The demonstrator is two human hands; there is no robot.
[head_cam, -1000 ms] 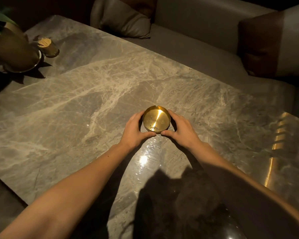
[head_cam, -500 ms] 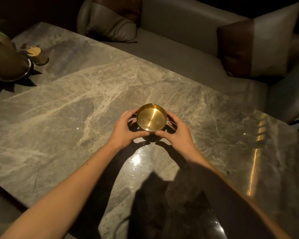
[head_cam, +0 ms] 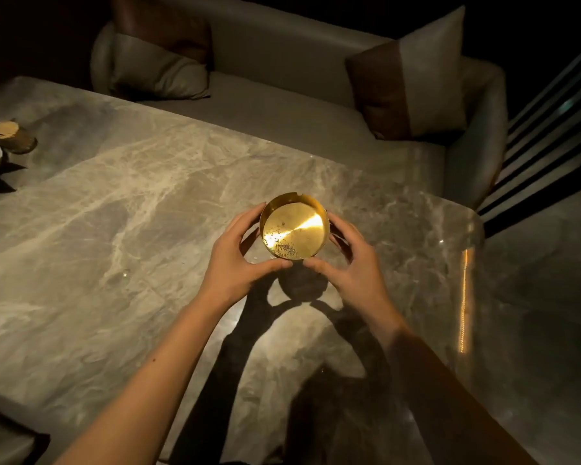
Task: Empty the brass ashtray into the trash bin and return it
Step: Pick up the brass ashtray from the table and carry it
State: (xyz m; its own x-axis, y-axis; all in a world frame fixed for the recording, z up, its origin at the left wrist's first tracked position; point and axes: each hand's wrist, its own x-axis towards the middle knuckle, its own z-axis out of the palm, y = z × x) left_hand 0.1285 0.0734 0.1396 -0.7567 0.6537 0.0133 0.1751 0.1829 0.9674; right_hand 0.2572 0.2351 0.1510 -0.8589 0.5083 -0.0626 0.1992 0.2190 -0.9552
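Note:
The round brass ashtray (head_cam: 294, 226) hangs above the grey marble table (head_cam: 121, 250), its shadow lying on the stone below it. Dark specks of ash sit on its shiny floor, and a notch shows in its far rim. My left hand (head_cam: 239, 260) grips its left side with the thumb under the near rim. My right hand (head_cam: 349, 263) grips the right side the same way. No trash bin is in view.
A grey sofa (head_cam: 282, 105) runs along the table's far edge, with a cushion (head_cam: 155, 72) at the left and another cushion (head_cam: 413, 88) at the right. A small holder of sticks (head_cam: 10, 135) and a dark pot stand at the table's far left. Dark slats rise at the right.
Both hands have lifted the ashtray off the table and its shadow now shows beneath it. The view has shifted right and risen, so the pot has slid to the left edge.

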